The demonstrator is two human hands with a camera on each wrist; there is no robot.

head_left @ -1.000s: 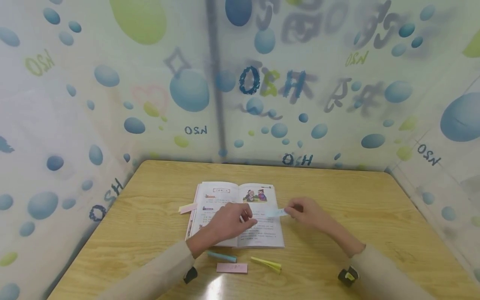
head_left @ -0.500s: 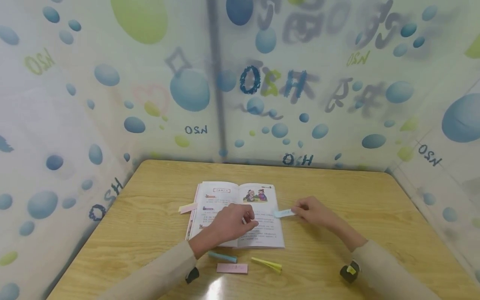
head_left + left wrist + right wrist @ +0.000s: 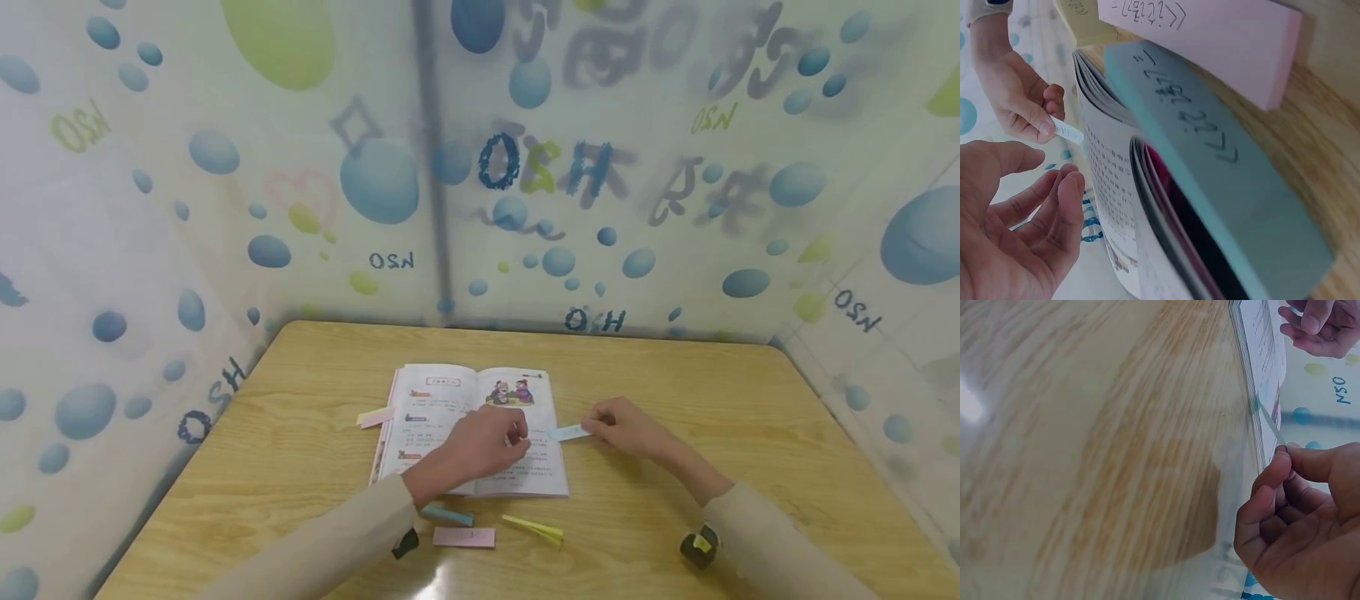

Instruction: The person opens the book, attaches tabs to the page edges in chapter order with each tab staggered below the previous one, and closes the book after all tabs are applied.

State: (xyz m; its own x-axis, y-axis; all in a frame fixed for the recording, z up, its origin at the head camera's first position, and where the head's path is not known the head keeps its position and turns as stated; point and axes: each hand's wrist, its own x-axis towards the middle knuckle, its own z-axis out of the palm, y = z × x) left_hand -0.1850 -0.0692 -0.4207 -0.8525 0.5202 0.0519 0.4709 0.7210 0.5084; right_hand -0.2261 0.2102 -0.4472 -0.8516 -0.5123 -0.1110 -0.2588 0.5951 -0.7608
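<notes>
An open book (image 3: 528,482) with printed pages lies on the table. At its right edge my right hand (image 3: 626,429) pinches the outer end of a light blue sticky note (image 3: 572,432) between thumb and finger; the strip's other end meets the page edge, also seen in the right wrist view. Over the right page hovers my left hand (image 3: 487,442), its fingers loosely bent and holding nothing; the left wrist view shows a gap between thumb and fingers. Pink and yellow sticky notes (image 3: 377,417) stick out from the book's left side.
In front of the book lie a blue sticky-note pad (image 3: 450,516), a pink pad (image 3: 464,537) and a splayed yellow pad (image 3: 532,529). Handwriting shows on the pads in the left wrist view. Patterned curtains stand behind the wooden table (image 3: 675,367).
My right hand has drawn back to the right with the blue sticky note, which reached further over the page before. My left hand has shifted slightly right over the book.
</notes>
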